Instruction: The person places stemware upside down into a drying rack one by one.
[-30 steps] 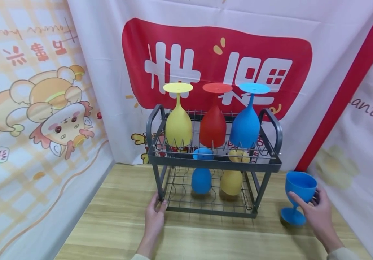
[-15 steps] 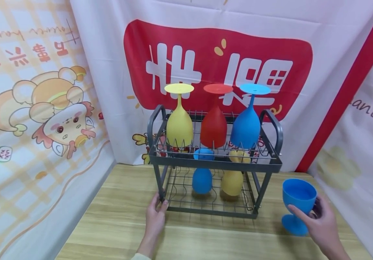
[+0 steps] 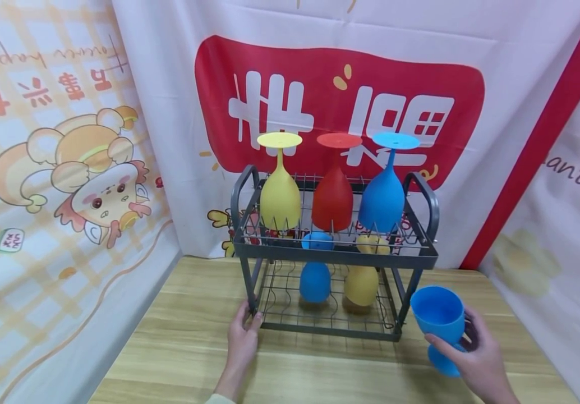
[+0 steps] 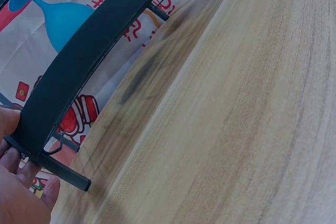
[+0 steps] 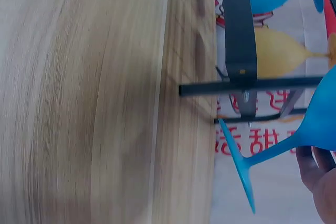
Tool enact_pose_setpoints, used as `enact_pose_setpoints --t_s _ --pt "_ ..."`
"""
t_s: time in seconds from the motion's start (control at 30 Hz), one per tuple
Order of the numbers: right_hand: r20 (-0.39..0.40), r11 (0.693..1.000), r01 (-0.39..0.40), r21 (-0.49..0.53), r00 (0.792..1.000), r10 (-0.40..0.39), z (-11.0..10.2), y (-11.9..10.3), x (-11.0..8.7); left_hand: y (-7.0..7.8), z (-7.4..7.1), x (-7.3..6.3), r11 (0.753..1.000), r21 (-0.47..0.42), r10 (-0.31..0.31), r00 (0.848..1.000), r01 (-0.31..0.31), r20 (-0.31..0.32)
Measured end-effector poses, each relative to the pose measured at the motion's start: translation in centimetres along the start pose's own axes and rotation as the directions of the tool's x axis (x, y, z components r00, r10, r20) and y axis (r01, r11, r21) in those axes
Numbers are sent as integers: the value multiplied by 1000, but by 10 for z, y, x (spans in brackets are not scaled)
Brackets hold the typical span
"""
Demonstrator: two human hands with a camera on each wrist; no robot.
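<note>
My right hand (image 3: 479, 362) grips a blue plastic goblet (image 3: 436, 314) by its bowl, thumb in front and fingers behind. The goblet is mouth up, a little tilted, beside the right front leg of a dark two-tier wire dish rack (image 3: 335, 256). In the right wrist view its stem (image 5: 273, 152) and foot show off the table. My left hand (image 3: 241, 345) holds the rack's lower left front corner; the left wrist view shows the thumb (image 4: 8, 121) over the bar and fingers below it. Upside down on the top tier stand a yellow goblet (image 3: 280, 205), a red goblet (image 3: 332, 205) and another blue goblet (image 3: 382, 205).
On the lower tier, a blue goblet (image 3: 315, 283) and a yellow goblet (image 3: 361, 286) stand upside down. The rack rests on a wood-grain table (image 3: 179, 348). Printed cloth (image 3: 169, 112) hangs behind and on both sides. Curved handles (image 3: 432, 210) rise at the rack's ends.
My right hand has brought the blue goblet leftward and nearer to me, closer to the rack, and its bowl has tipped slightly. My left hand has stayed on the rack corner.
</note>
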State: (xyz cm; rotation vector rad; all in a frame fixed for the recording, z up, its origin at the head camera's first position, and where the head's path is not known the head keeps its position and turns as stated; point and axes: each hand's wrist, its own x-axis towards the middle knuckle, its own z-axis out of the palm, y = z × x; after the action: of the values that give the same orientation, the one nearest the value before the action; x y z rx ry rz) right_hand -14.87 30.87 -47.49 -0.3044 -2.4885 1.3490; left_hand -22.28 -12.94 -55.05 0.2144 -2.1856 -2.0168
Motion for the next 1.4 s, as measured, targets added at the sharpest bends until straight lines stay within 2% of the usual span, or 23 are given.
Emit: enact_pose_setpoints --t_s 0.27,0.5,0.73,1.1,1.2,1.4 --pt "100 992 125 24 987 -127 25 -26 -13 1 1 1 1000 -4 4 1000 -4 -9" --pt "149 968 243 53 957 -249 50 -47 -19 0 4 0 1000 -11 17 1000 -17 -4" --pt "183 939 337 71 921 -345 74 -58 -19 1 6 1 1000 -21 18 1000 -18 7" --pt "229 905 416 90 876 -425 101 -74 -21 1 2 1 1000 -11 10 1000 -11 -16" --pt "249 902 424 83 867 -431 108 -77 -20 0 1 1 1000 -5 10 1000 -11 -17" --pt "301 914 398 75 865 -401 116 -81 -21 0 1 -1 1000 6 4 1000 -4 -12"
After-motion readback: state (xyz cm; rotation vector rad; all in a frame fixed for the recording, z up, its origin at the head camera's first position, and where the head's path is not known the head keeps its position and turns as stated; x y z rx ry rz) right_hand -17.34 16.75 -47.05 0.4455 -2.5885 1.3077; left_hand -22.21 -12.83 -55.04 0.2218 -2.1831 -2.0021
